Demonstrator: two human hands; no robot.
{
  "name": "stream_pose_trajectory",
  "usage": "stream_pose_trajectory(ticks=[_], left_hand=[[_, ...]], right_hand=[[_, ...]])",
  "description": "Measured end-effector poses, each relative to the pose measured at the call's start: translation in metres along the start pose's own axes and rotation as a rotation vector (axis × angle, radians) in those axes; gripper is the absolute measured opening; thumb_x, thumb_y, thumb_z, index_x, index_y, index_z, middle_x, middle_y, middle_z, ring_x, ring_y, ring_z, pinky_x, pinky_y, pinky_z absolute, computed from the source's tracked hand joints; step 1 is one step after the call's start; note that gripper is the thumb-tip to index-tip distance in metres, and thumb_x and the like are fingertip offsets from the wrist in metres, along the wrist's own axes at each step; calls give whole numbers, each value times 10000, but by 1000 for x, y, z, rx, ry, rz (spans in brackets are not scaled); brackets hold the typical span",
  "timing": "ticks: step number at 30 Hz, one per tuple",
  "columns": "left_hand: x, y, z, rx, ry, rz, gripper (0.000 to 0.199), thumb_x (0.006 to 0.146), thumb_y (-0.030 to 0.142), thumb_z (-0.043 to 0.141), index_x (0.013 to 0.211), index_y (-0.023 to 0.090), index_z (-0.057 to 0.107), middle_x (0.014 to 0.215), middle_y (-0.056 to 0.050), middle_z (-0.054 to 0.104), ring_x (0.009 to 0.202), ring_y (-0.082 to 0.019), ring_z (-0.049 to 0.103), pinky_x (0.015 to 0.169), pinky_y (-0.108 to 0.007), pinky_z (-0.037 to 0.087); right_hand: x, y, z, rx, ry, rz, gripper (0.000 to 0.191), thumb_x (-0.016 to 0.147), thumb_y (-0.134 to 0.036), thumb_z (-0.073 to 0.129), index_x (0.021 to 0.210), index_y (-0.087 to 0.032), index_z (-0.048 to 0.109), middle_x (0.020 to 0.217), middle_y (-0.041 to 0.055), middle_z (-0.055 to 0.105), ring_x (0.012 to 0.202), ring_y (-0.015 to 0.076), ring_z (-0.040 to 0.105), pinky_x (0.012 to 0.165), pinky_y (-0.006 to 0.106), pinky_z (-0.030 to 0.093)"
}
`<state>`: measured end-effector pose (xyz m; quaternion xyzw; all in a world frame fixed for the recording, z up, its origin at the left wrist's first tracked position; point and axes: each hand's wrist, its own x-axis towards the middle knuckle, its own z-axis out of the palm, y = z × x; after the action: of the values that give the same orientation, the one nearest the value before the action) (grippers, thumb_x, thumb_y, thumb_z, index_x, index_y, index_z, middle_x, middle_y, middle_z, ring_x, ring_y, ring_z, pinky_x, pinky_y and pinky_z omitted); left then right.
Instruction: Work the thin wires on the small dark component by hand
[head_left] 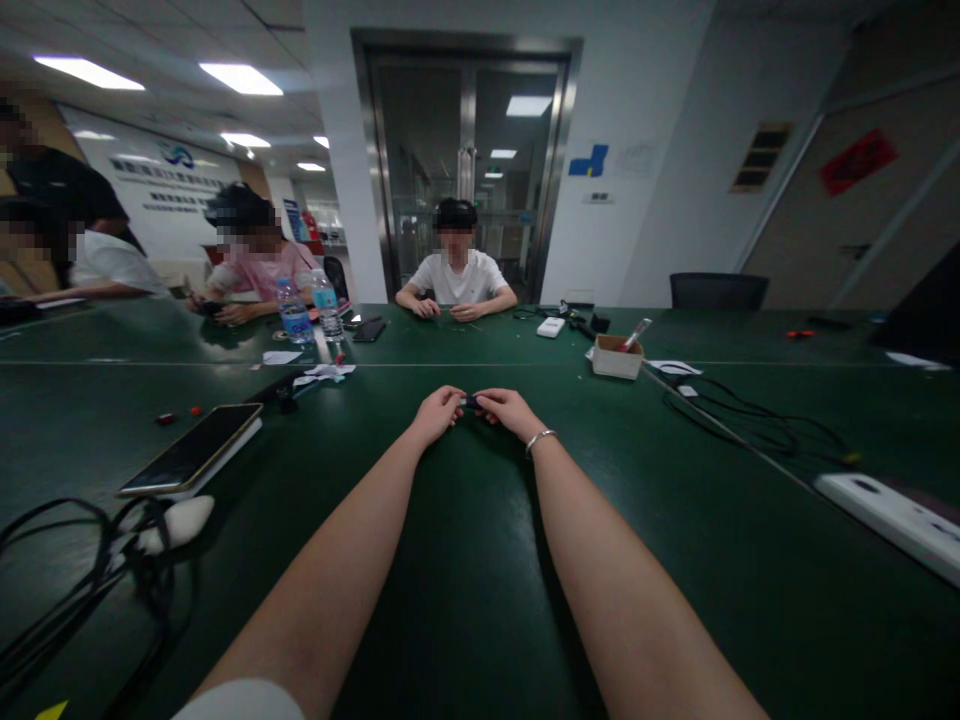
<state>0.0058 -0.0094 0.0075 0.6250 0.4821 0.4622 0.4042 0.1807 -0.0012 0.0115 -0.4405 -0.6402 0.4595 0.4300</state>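
Both my arms reach forward over the green table (457, 600). Between my fingertips is a small dark object (471, 402) with a paler bit at its left end; it is too small for me to tell its kind. My left hand (439, 416) pinches the left end between thumb and fingers. On the other end, my right hand (510, 412) closes in a pinch, and a silver bracelet (540, 440) circles that wrist. The fingers partly hide the object, which is held close to the tabletop.
At left lie a phone (196, 448) on a white box, a white mouse (184, 522) and black cables (56, 590). Two water bottles (294, 315) stand farther back. A small open box (617, 358) and a power strip (892, 520) are at right. People sit across the table.
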Motion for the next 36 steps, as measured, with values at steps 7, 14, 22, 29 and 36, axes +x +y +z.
stream_pose_trajectory(ticks=[7,14,22,29,36], left_hand=[[1,-2,0,-13,14,3,218,899,277,439,996,144,582,634,3,552,505,-72,501,461,-167,418],[0,-1,0,5,3,0,226,888,288,464,1022,145,576,638,4,545,513,-73,491,449,-159,399],[2,-3,-1,1,-8,-7,224,879,278,463,1010,149,589,660,3,545,516,-72,487,462,-166,412],[0,-1,1,-15,15,-6,205,869,246,474,1012,149,583,683,-1,552,522,-73,494,462,-173,416],[-2,2,1,-4,17,-9,200,857,255,499,1000,145,585,680,-3,558,546,-78,505,469,-168,418]], right_hand=[[1,1,0,-8,4,-1,215,848,-153,594,1033,-94,685,661,28,670,475,48,506,468,147,422],[0,-1,0,1,-5,-4,213,833,-165,617,1024,-97,684,673,29,672,487,44,512,469,138,427],[1,1,-1,3,-10,-25,218,817,-197,646,1014,-114,691,681,30,675,481,45,507,463,142,432],[-1,0,0,5,0,-20,214,826,-185,632,1020,-114,688,681,29,672,486,45,506,469,143,427],[0,1,0,11,-6,-28,222,815,-201,649,1018,-120,689,680,22,672,480,43,500,467,144,426]])
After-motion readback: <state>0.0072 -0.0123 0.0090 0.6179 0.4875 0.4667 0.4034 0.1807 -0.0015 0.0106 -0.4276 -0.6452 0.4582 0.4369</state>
